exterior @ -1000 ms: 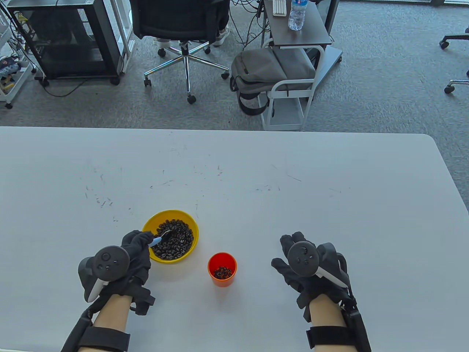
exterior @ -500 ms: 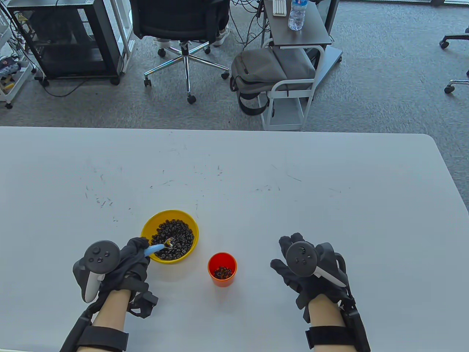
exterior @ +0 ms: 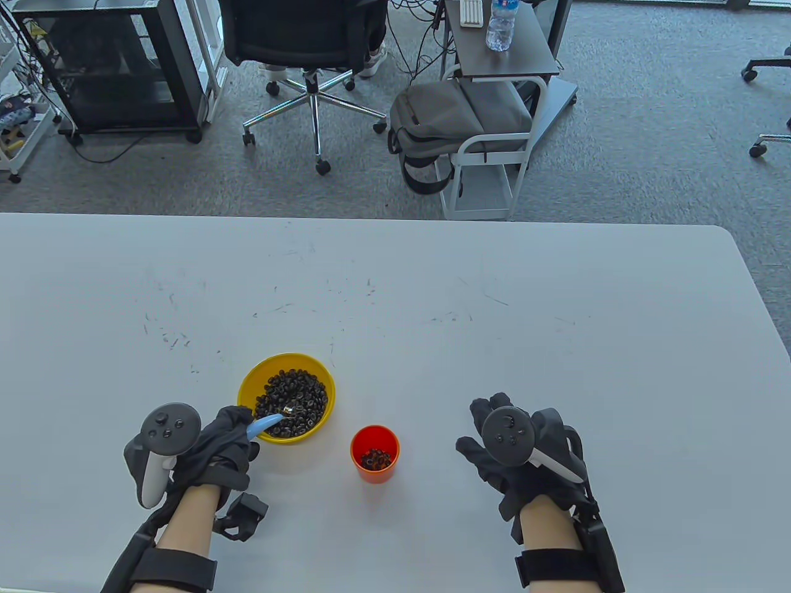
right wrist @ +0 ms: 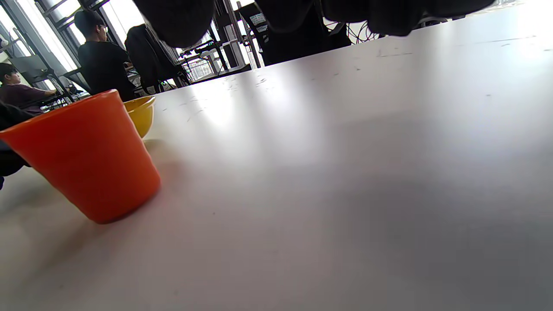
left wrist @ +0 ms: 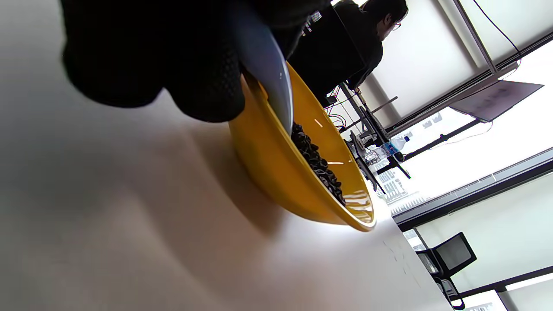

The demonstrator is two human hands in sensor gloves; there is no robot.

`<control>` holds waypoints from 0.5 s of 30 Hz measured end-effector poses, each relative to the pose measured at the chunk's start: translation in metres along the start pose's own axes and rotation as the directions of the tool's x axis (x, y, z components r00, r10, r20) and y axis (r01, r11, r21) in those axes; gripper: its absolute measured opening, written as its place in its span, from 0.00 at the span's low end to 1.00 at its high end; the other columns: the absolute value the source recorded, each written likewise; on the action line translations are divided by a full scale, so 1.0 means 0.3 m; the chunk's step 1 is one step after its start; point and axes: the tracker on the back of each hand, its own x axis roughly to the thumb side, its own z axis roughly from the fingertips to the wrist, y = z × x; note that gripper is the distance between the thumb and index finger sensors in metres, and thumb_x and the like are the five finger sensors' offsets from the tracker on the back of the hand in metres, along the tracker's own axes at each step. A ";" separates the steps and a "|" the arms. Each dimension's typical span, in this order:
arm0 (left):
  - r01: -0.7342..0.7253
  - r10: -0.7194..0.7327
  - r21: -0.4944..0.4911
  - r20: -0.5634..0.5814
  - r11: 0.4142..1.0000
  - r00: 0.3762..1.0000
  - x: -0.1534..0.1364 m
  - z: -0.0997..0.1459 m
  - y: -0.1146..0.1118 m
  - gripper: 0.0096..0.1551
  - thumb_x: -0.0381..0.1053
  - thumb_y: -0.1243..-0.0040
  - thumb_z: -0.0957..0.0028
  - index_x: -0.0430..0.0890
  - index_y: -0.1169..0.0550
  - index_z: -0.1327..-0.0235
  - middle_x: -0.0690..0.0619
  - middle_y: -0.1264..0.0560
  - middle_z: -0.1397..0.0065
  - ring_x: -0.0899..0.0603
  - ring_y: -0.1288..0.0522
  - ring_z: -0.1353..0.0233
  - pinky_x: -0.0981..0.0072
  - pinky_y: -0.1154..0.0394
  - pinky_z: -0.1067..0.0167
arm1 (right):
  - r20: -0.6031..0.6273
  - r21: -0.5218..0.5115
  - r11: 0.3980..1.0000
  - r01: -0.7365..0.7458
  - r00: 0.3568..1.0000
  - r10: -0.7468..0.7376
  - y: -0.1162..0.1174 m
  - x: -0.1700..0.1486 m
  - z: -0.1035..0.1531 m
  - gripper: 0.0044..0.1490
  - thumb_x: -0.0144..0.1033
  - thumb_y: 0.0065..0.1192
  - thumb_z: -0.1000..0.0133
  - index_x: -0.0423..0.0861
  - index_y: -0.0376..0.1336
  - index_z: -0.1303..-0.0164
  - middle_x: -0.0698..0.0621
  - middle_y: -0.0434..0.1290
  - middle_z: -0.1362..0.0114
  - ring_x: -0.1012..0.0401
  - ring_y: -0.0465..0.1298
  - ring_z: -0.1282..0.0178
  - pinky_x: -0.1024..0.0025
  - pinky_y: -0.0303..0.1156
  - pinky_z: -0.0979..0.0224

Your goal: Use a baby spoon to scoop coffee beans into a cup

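A yellow bowl (exterior: 250,380) full of coffee beans (exterior: 296,395) sits on the white table (exterior: 395,296). My left hand (exterior: 232,432) grips the blue handle of a baby spoon (exterior: 269,421), whose metal tip lies in the beans near the bowl's near edge. The bowl (left wrist: 276,172) and the spoon handle (left wrist: 270,73) also show in the left wrist view. An orange cup (exterior: 374,454) with a few beans at its bottom stands right of the bowl; it also shows in the right wrist view (right wrist: 86,160). My right hand (exterior: 494,445) rests flat on the table, empty, right of the cup.
The table's far edge (exterior: 395,217) runs across the middle of the table view. Beyond it on the floor stand an office chair (exterior: 303,43), a small cart (exterior: 500,123) with a water bottle (exterior: 500,25), and a grey backpack (exterior: 445,117).
My left hand has drawn back toward me and to the left, dragging the spoon's tip from the bowl's middle to its near part. The right hand has not moved.
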 end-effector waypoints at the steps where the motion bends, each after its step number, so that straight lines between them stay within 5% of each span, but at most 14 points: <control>1: -0.007 0.007 0.001 -0.002 1.000 1.000 -0.002 0.000 0.000 0.25 0.33 0.52 0.37 0.29 0.31 0.28 0.21 0.29 0.35 0.32 0.18 0.48 0.41 0.19 0.50 | 0.000 0.001 1.000 -0.001 1.000 0.001 0.000 0.000 0.000 0.47 0.56 0.49 0.34 0.34 0.47 0.18 0.24 0.48 0.18 0.27 0.57 0.26 0.30 0.57 0.29; 15: -0.137 0.139 0.038 -0.055 0.990 0.989 -0.008 0.012 0.016 0.25 0.31 0.55 0.39 0.29 0.32 0.28 0.22 0.30 0.35 0.34 0.19 0.48 0.41 0.19 0.50 | -0.001 0.005 1.000 0.007 1.000 -0.007 0.000 -0.002 0.000 0.47 0.56 0.49 0.34 0.34 0.47 0.18 0.24 0.48 0.18 0.27 0.57 0.26 0.30 0.57 0.29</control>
